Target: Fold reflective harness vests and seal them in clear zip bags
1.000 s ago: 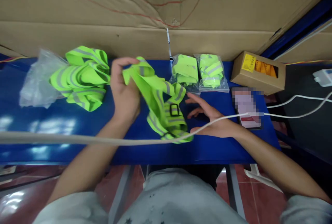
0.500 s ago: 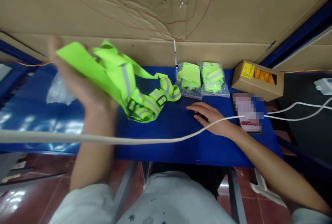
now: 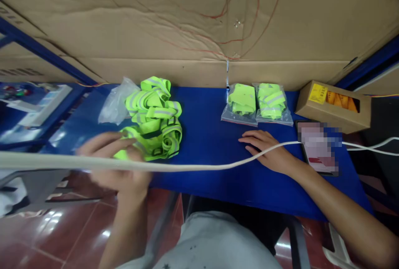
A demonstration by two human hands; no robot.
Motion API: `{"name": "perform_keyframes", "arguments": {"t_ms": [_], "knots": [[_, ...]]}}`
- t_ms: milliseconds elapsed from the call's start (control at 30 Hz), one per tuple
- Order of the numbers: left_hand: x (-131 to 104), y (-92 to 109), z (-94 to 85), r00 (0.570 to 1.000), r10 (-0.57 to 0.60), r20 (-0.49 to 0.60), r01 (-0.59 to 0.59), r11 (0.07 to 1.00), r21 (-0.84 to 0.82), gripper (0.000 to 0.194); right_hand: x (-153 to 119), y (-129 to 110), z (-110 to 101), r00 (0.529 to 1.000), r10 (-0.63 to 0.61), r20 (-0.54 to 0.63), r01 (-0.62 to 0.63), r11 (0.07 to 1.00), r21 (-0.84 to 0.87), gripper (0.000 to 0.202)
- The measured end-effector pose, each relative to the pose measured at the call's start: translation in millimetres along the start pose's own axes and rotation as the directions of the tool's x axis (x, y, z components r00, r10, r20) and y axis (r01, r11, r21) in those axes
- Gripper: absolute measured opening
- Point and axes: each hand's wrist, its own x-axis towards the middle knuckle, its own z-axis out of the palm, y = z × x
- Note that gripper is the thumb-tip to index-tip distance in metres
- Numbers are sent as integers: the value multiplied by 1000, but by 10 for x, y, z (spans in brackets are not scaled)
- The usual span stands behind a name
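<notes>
A heap of yellow-green reflective vest straps (image 3: pixel 154 107) with grey bands and black buckles lies on the left part of the blue table. My left hand (image 3: pixel 115 165), smeared by motion, is at the heap's near left edge, its fingers curled and closed on part of the reflective vest. A white cable (image 3: pixel 187 168) runs across the view in front of this hand. My right hand (image 3: pixel 264 148) rests on the table with fingers stretched out, holding nothing. Just beyond it lie two clear bags with folded yellow-green vests, one on the left (image 3: pixel 241 101) and one on the right (image 3: pixel 272 101).
Crumpled clear plastic bags (image 3: pixel 115 105) lie left of the heap. At the right stand a cardboard box (image 3: pixel 336 109) with orange contents and a phone (image 3: pixel 318 148) with a blurred screen. A cardboard wall (image 3: pixel 140 32) with red wires closes off the table's back.
My left hand has come down from the raised vest straps, which now lie piled on the table. The view has shifted left. My right hand has stayed in place.
</notes>
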Motion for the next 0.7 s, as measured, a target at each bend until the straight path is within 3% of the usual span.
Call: {"name": "perform_keyframes", "arguments": {"t_ms": [67,133,200,300,367,467,533,567,633,700], "knots": [[98,8,162,989,10,149,-40,979,199,28,-4,21,15,1000,-3,8,3,1000,-16,33],[204,10,339,924,-77,375,-84,915,394,37,-4,26,14,1000,5,20,-5,1000,-18,32],[276,28,457,859,-105,501,-119,911,395,35,-9,12,3,1000,10,21,-10,1000,-15,32],[305,130,449,809,50,585,-83,996,30,19,-13,-46,-20,1000,22,11,-22,1000,11,36],[312,246,352,810,149,568,-5,969,-247,16,28,-107,-40,999,45,-25,-43,997,60,47],[390,450,231,827,243,507,113,812,-572,21,250,-218,-94,991,62,-115,-39,980,195,77],[507,592,254,832,270,485,192,680,-708,31,514,-292,-138,992,35,-117,5,944,329,96],[584,661,305,836,272,476,228,617,-753,36,668,-325,-157,997,8,-75,24,909,417,100],[763,781,470,866,230,443,285,501,-817,48,982,-372,-189,988,-80,132,-21,774,632,85],[964,841,673,898,158,410,331,371,-868,57,1258,-381,-230,929,-135,344,-199,601,774,68]]}}
